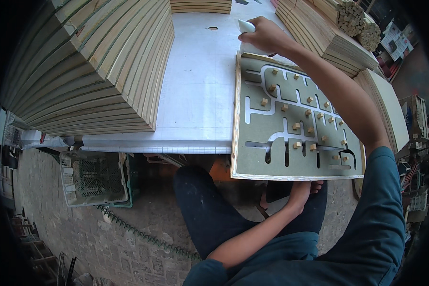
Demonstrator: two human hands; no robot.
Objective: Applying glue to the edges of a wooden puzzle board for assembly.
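Note:
A shallow wooden-framed tray [258, 164] with a grey-green slotted panel inside lies partly on the table and overhangs its near edge. Small wooden blocks [264, 102] stand scattered over the panel, between white branching grooves. Beyond the tray's far left corner, my right hand [262, 35] is closed around a white squeeze bottle [246, 26] with a pointed tip. That arm reaches across the tray's right side and hides part of it. My left hand [302, 193] is under the tray's near edge; most of its fingers are hidden, so its grip cannot be made out.
Tall stacks of framed panels [124, 71] stand on the white-covered table [195, 95] at left. Boards [319, 35] and bundled wooden sticks [351, 18] lie at the far right. A plastic crate [94, 178] and a coiled green hose [143, 233] are below, at left.

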